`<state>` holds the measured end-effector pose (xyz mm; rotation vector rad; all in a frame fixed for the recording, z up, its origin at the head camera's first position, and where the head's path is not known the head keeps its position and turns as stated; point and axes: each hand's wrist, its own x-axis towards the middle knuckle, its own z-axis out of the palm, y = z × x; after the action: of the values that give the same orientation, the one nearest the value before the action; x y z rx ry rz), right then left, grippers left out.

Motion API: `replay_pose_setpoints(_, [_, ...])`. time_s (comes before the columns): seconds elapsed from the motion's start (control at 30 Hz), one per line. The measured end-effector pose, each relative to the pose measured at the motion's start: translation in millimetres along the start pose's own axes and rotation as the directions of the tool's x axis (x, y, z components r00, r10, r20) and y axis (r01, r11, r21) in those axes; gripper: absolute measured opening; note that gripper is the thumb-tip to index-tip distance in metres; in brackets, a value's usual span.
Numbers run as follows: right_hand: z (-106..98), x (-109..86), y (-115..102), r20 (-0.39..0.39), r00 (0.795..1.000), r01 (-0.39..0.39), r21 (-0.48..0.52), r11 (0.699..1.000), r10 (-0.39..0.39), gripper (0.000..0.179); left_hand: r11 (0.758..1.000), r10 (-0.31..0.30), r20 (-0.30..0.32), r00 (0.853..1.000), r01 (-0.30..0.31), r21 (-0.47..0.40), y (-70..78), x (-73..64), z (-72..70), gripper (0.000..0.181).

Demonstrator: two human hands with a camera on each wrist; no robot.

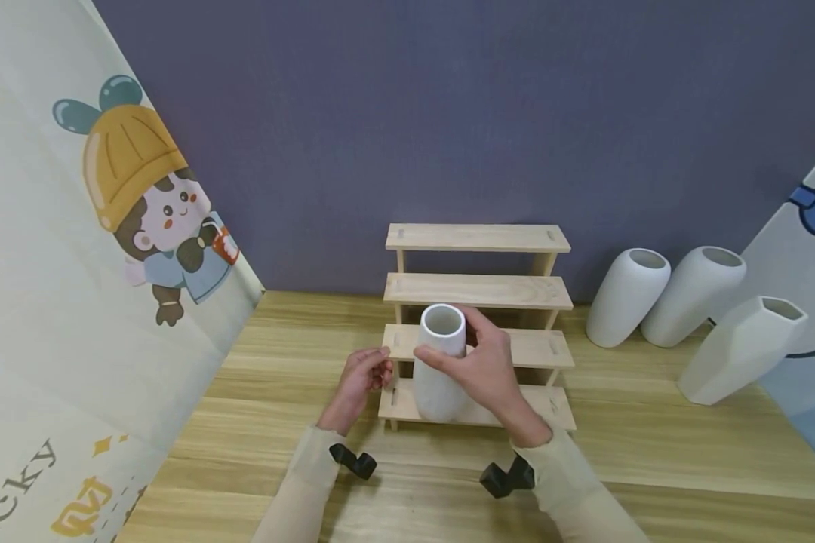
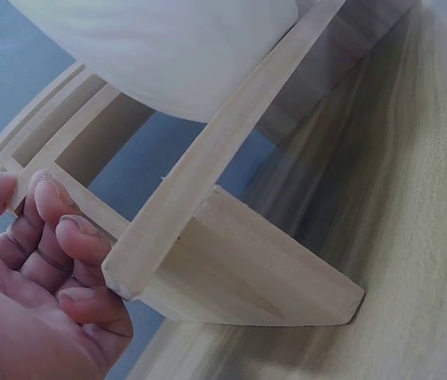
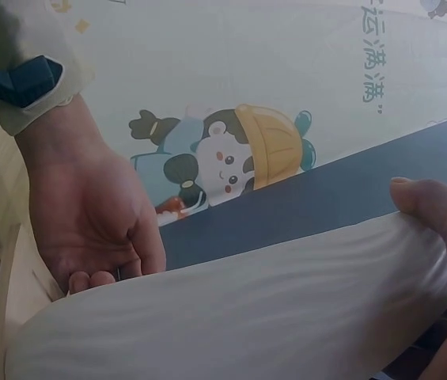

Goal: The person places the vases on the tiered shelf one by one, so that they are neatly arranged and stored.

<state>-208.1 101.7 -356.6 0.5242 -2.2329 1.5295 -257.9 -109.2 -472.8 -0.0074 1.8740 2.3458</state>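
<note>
A white vase (image 1: 441, 385) stands upright at the left part of the lowest step of a wooden stepped rack (image 1: 478, 290). My right hand (image 1: 482, 362) grips it near the mouth, thumb in front and fingers behind. In the right wrist view the vase's smooth side (image 3: 231, 317) fills the bottom, with the right thumb (image 3: 429, 202) along its upper end. My left hand (image 1: 363, 377) is at the rack's left side. Its thumb and forefinger pinch the end of the second step (image 2: 37, 170) in the left wrist view, the other fingers curled beside the lowest board (image 2: 199, 174).
Several more white vases stand to the right of the rack: two rounded ones, a nearer (image 1: 628, 298) and a farther (image 1: 696, 294), and a faceted one (image 1: 740, 351). A dark blue panel (image 1: 448, 113) rises behind the rack. A printed cloth (image 1: 75, 317) borders the wooden tabletop (image 1: 258, 422) at left.
</note>
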Motion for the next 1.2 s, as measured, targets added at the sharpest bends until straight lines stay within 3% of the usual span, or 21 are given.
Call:
replay_pose_setpoints(0.4, [1.6, -0.1, -1.3, 0.026, 1.000, 0.003, 0.014, 1.000, -0.004, 0.057, 1.000, 0.008, 0.024, 1.000, -0.009, 0.007, 2.4, 0.0, 2.5, 0.040])
replay_pose_setpoints(0.87, [-3.0, 0.1, 0.8, 0.150, 0.988, -0.037, -0.028, 0.999, 0.041, 0.068, 1.000, -0.001, -0.004, 1.000, 0.001, -0.004, 1.2, -0.3, 1.2, 0.039])
replay_pose_setpoints(1.03, [-15.4, -1.7, 3.5, 0.156, 0.988, -0.003, 0.005, 1.000, 0.002, 0.069, 1.000, -0.003, -0.010, 1.000, 0.003, -0.004, 0.4, -0.9, 0.3, 0.041])
replay_pose_setpoints(1.2, [-43.7, -3.2, 11.9, 0.070, 0.997, -0.034, 0.013, 0.999, 0.033, 0.066, 1.000, -0.003, -0.005, 1.000, 0.003, -0.009, 0.3, -0.8, 0.5, 0.042])
